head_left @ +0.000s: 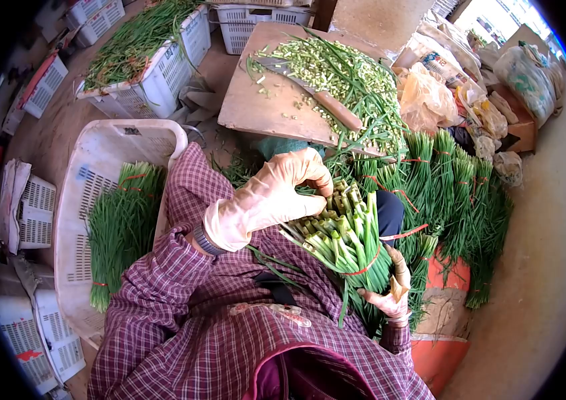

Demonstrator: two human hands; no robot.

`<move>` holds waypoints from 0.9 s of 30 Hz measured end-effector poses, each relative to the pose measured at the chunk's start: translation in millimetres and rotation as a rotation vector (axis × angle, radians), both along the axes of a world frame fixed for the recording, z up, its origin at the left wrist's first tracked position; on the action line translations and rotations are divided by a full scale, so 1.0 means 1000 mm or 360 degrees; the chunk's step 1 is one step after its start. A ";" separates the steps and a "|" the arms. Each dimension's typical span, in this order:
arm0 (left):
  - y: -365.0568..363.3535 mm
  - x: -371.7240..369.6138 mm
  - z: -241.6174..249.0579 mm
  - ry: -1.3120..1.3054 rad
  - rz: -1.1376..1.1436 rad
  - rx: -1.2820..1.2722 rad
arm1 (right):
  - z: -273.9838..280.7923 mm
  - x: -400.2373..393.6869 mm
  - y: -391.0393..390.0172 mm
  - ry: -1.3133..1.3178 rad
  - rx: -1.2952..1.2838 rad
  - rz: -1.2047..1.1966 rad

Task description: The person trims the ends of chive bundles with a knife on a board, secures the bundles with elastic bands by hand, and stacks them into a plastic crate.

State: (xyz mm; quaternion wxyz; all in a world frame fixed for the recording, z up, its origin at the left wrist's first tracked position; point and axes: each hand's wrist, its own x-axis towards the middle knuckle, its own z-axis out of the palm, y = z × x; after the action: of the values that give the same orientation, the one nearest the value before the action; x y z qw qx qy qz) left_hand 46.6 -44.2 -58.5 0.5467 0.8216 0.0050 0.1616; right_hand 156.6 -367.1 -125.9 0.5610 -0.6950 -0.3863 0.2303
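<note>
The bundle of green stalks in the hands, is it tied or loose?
Tied: a red band runs across the bundle; its underside is hidden.

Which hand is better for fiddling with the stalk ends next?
Probably the left hand: it's right at the stalk ends. The right hand seems busy holding the green bunch from the side, below the red band.

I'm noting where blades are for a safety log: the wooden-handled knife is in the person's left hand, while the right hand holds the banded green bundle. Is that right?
Not quite: the wooden-handled knife isn't in the left hand; the head view shows it lying on the board. The right hand does hold the banded green bundle.
</note>
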 end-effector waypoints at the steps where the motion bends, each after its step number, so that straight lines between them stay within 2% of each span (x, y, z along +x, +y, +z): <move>1: -0.002 0.001 -0.001 -0.0002 0.0023 -0.0019 | 0.002 0.000 0.001 -0.0084 -0.0039 0.0006; 3: -0.005 0.001 -0.003 -0.0005 0.0047 -0.0038 | 0.003 0.000 0.001 -0.0169 -0.0078 0.0012; 5: -0.007 0.002 -0.004 -0.0200 0.0176 0.0212 | 0.002 0.000 0.001 -0.0018 -0.0045 -0.0011; 7: -0.011 0.002 -0.007 -0.0249 0.0232 0.0230 | 0.004 0.000 0.002 -0.0153 -0.0079 -0.0021; 9: -0.014 0.000 -0.003 -0.0338 0.0425 0.0439 | 0.006 0.000 0.003 -0.0173 -0.0088 0.0000; 10: -0.013 -0.001 -0.003 -0.0338 0.0436 0.0468 | 0.007 0.001 0.003 -0.0363 -0.0142 0.0011; 13: -0.007 -0.005 -0.002 -0.0356 0.0444 0.0437 | 0.004 0.001 0.006 -0.0190 -0.0041 0.0004; 14: -0.003 -0.006 0.001 -0.0394 0.0499 0.0454 | -0.003 0.004 0.005 -0.0377 -0.0035 0.0013; 17: 0.032 -0.015 0.011 -0.0412 0.0693 0.0361 | 0.004 0.000 0.005 -0.0490 -0.0098 -0.0012; 18: 0.051 -0.018 0.013 -0.0529 0.0818 0.0497 | 0.009 0.000 0.005 -0.0589 -0.0148 -0.0047; 19: 0.072 -0.025 0.012 -0.0475 0.0954 0.0181 | 0.011 0.000 0.004 -0.0635 -0.0161 -0.0072; 21: 0.117 -0.041 0.020 -0.0458 0.1406 -0.0074 | 0.013 0.000 0.002 -0.0767 -0.0230 -0.0137; 23: 0.171 -0.057 0.007 -0.0447 0.1610 0.0034 | 0.015 0.000 -0.002 -0.0835 -0.0280 -0.0191; 25: 0.173 -0.060 0.000 -0.0328 0.1595 0.0162 | 0.021 -0.002 -0.002 -0.0926 -0.0392 -0.0308; 27: 0.126 -0.056 0.000 0.0256 0.1199 0.0858 | 0.024 -0.001 0.003 -0.0907 -0.0379 -0.0381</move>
State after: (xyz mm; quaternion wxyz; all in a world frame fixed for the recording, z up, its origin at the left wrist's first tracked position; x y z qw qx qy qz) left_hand -9.1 81.5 -58.9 0.2150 0.8851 0.3031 0.2802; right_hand 155.5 -364.2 -101.6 0.3682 -0.8326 -0.4137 0.0027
